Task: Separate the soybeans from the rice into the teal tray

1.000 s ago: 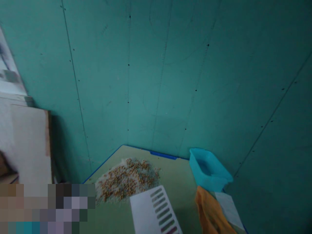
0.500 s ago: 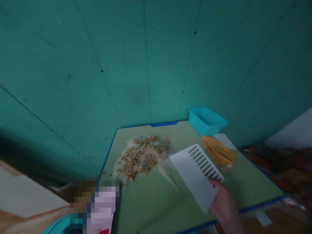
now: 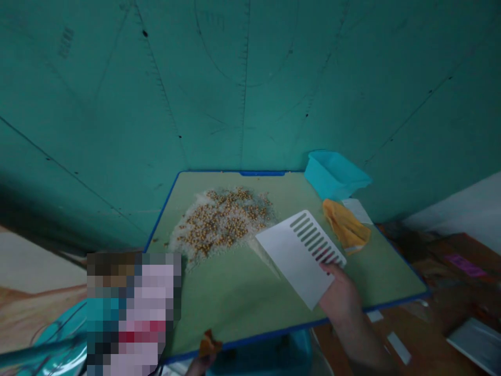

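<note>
My right hand (image 3: 340, 295) grips a flat white plastic scraper (image 3: 293, 256) with a row of slots along one side, thumb on top near the slots. The scraper is tilted over the right part of a pale green tabletop (image 3: 230, 292). To its left lies a spread pile of round tan beans mixed with white grains (image 3: 223, 219), with a thin trail of grains running toward the scraper. At the bottom edge my left hand (image 3: 200, 364) shows only partly, closed on a crumpled orange-brown piece (image 3: 210, 343) at the table's near edge. Its exact kind is unclear.
A turquoise plastic basin (image 3: 332, 175) stands at the back right corner, with a yellow-orange cloth (image 3: 346, 224) and a white paper (image 3: 357, 210) nearby. A blue tub (image 3: 266, 355) sits below the near edge. A green wall (image 3: 242, 104) rises behind. A pixelated patch covers the lower left.
The view has tipped down, so the table sits higher in it. My left hand with the orange-brown piece has come into view. My right hand still holds the scraper near the pile.
</note>
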